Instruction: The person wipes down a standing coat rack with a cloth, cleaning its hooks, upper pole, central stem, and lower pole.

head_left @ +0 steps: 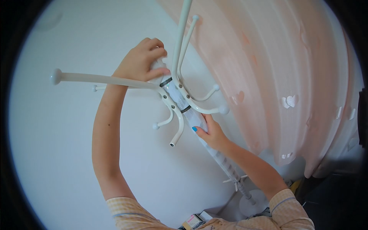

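A white coat rack (pixel 220 155) leans diagonally through the view, with curved hook arms near its top. My left hand (pixel 143 61) is at the upper end of the pole, fingers curled around the white top piece (pixel 156 69), which they partly hide. Lower down, below the dark ring (pixel 185 109), my right hand (pixel 212 134) is wrapped around the pole. Most hook arms end in white balls, such as the long left one (pixel 56 76). One lower hook (pixel 175 138) shows a bare, dark tube end.
The rack's round white base (pixel 253 203) stands on the floor at lower right. A sheer pink curtain (pixel 276 76) with heart shapes hangs on the right. A pale wall (pixel 57 153) lies behind the rack. A small box (pixel 193 221) is at the bottom edge.
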`<action>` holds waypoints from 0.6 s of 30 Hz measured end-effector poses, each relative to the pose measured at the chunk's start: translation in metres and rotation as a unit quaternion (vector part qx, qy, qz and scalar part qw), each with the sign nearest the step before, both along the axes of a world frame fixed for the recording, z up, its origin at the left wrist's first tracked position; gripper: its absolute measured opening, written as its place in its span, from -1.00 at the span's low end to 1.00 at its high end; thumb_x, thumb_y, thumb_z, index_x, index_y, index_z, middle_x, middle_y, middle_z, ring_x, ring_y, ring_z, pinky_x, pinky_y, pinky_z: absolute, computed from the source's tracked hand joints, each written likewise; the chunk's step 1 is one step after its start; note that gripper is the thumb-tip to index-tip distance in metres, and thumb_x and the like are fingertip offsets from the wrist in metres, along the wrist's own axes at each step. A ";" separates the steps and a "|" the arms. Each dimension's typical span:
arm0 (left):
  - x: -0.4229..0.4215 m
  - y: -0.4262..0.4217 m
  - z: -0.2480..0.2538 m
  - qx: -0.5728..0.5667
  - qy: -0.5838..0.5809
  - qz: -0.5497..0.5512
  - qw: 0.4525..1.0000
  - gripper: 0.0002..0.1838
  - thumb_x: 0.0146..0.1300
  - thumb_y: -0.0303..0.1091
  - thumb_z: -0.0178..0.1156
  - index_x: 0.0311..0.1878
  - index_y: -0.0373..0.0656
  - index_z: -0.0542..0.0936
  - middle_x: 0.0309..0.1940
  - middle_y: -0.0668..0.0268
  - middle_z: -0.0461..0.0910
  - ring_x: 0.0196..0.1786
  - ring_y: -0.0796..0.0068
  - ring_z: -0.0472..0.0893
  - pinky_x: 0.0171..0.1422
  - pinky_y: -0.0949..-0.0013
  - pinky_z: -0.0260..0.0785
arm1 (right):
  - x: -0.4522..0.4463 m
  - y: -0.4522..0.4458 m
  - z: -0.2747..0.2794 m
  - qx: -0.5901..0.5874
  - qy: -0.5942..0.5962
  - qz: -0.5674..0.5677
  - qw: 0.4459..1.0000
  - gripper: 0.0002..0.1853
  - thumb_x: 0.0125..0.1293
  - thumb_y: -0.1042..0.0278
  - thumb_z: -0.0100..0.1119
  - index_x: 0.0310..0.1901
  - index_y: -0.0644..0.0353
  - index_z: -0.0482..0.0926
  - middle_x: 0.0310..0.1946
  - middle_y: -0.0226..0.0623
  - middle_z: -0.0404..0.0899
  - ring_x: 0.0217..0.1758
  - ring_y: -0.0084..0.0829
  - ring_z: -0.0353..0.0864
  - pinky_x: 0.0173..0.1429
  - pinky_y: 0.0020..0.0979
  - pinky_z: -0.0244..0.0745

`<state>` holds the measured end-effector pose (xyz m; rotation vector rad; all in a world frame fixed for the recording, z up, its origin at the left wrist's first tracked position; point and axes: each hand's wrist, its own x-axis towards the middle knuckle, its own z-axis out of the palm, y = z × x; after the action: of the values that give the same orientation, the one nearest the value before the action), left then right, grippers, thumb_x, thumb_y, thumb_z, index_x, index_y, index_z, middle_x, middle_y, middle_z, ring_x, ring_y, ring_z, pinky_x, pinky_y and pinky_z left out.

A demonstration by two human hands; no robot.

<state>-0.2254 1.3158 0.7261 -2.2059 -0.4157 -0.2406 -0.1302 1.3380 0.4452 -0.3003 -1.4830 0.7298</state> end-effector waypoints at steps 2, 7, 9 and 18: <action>0.004 0.001 -0.001 0.060 0.069 -0.007 0.996 -0.75 -0.09 -0.19 0.16 -0.50 -0.18 0.45 -0.40 0.28 0.42 -0.29 0.31 0.39 -0.37 0.33 0.32 | 0.001 0.002 0.000 -0.010 -0.004 0.014 1.000 -0.47 0.12 0.34 0.04 0.10 0.23 0.09 -0.21 -0.01 0.42 -0.23 -0.24 0.50 -0.16 -0.36 0.36; 0.006 0.016 -0.004 0.142 0.057 0.011 0.988 -0.75 -0.12 -0.27 0.10 -0.77 -0.16 0.41 -0.75 0.39 0.34 -0.57 0.41 0.36 -0.58 0.31 0.22 | -0.002 0.005 -0.004 0.006 -0.015 -0.006 1.000 -0.47 0.12 0.34 0.04 0.09 0.22 0.09 -0.24 -0.01 0.43 -0.27 -0.24 0.51 -0.21 -0.34 0.37; 0.010 0.020 0.000 0.129 0.023 0.037 0.991 -0.74 -0.09 -0.26 0.08 -0.76 -0.18 0.43 -0.77 0.38 0.35 -0.62 0.38 0.34 -0.59 0.33 0.22 | 0.000 0.002 0.000 0.003 -0.005 -0.005 1.000 -0.47 0.12 0.34 0.05 0.09 0.23 0.09 -0.26 -0.01 0.44 -0.28 -0.23 0.51 -0.22 -0.34 0.37; 0.022 0.019 -0.003 -0.145 -0.413 0.082 0.896 -0.68 0.02 -0.25 -0.01 -0.65 -0.33 0.47 -0.77 0.28 0.39 -0.70 0.52 0.31 -0.56 0.44 0.16 | 0.000 0.002 -0.001 0.003 -0.007 -0.020 1.000 -0.47 0.11 0.34 0.05 0.09 0.25 0.11 -0.27 0.00 0.44 -0.32 -0.25 0.51 -0.25 -0.36 0.37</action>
<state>-0.2031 1.3352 0.7236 -2.2414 -1.1558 -1.0976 -0.1300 1.3401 0.4443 -0.3295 -1.4877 0.6923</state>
